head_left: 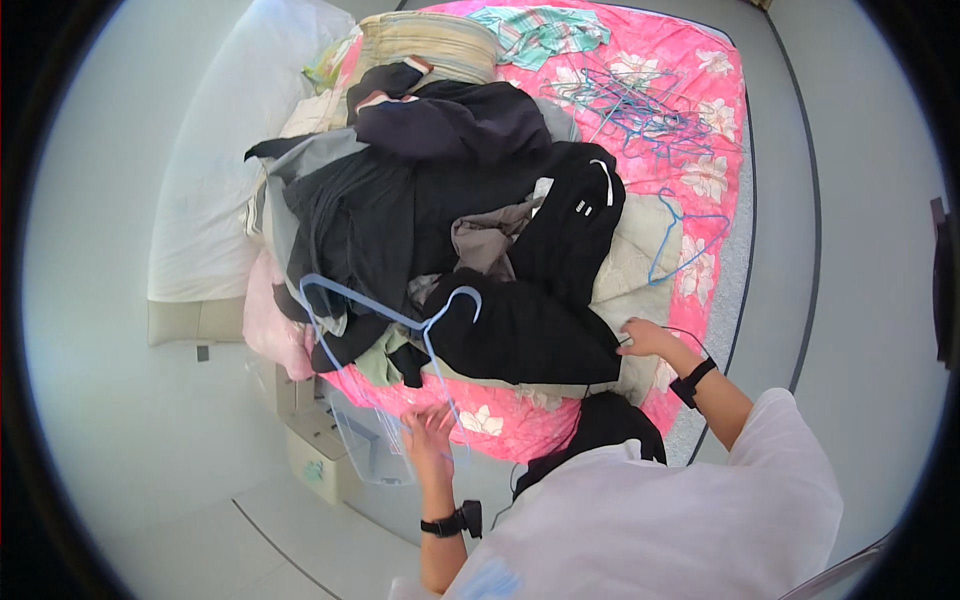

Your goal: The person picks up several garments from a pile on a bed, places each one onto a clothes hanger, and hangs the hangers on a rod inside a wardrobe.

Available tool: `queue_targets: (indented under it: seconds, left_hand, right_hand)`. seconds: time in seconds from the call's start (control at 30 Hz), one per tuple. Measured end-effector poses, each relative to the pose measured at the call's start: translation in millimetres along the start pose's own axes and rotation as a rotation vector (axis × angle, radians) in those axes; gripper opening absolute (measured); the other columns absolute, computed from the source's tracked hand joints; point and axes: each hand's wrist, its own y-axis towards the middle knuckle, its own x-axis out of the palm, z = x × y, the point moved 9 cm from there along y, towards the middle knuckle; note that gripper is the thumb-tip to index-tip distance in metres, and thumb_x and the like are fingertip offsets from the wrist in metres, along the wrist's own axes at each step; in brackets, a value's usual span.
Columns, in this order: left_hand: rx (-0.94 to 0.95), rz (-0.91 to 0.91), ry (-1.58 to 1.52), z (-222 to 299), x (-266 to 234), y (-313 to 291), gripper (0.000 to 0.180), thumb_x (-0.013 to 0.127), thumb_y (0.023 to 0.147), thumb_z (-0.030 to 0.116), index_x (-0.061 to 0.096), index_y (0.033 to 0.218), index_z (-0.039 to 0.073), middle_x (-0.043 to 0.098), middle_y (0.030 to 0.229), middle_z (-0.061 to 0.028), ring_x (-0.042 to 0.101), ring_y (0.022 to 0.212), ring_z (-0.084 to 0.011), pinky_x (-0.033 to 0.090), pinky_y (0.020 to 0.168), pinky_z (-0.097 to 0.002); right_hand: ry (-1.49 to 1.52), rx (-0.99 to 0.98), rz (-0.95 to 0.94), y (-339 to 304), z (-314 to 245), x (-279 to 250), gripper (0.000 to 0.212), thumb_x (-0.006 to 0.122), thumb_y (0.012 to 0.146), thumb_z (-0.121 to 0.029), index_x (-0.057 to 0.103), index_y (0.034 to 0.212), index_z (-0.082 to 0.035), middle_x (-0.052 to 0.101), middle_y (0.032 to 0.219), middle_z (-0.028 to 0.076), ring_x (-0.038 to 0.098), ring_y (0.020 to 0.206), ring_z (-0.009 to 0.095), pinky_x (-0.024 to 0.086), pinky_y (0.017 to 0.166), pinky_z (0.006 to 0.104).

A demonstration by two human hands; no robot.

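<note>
beyond my left hand (pixel 430 437), fingers loosely curled round the blue hanger (pixel 365 299), lies the black garment (pixel 520 332) whose edge my right hand (pixel 650 340) pinches, and the hanger's hook could snag it if swung too low.

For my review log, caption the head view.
Left hand holds a blue hanger; right hand touches a black garment on the bed.

"What carries everything?"
"I'm beside a pink-covered bed (pixel 655 25) patterned with white flowers."
"And on it?"
"A tangle of thin blue hangers (pixel 645 115), a striped beige cushion (pixel 430 45) and, facing me, a rumpled heap of dark clothes (pixel 365 215)."
</note>
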Motion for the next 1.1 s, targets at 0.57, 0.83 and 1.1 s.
queue_targets:
  seconds: [0.57,0.83,1.1]
  left_hand:
    - [0.315,-0.603,1.223,-97,172,134,0.038,0.055,0.091,0.035,0.062,0.086,-0.002,0.064,0.082,-0.0226,0.064,0.080,-0.0409,0.051,0.071,-0.0477]
    - [-0.165,-0.246,1.240,-93,122,290,0.059,0.061,0.087,0.031,0.044,0.133,-0.003,0.059,0.116,-0.0280,0.057,0.110,-0.0394,0.047,0.092,-0.0462]
    - [-0.169,-0.220,1.744,-130,79,256,0.057,0.067,0.074,0.043,0.064,0.109,-0.002,0.061,0.114,-0.0239,0.067,0.084,-0.0355,0.054,0.074,-0.0390]
  right_hand:
    - [1.720,-0.162,0.198,-69,-124,-78,0.061,0.050,0.095,-0.014,0.022,0.150,-0.017,0.048,0.134,0.015,0.062,0.095,0.022,0.050,0.083,0.0319]
    - [1.432,0.011,0.333,-86,-39,-51,0.061,0.051,0.085,-0.003,0.033,0.143,-0.013,0.057,0.120,0.012,0.043,0.062,0.008,0.035,0.054,0.0216]
    - [1.149,0.016,0.224,-107,-32,-41,0.055,0.053,0.080,-0.001,0.044,0.134,-0.007,0.061,0.112,0.006,0.040,0.062,0.005,0.034,0.053,0.0193]
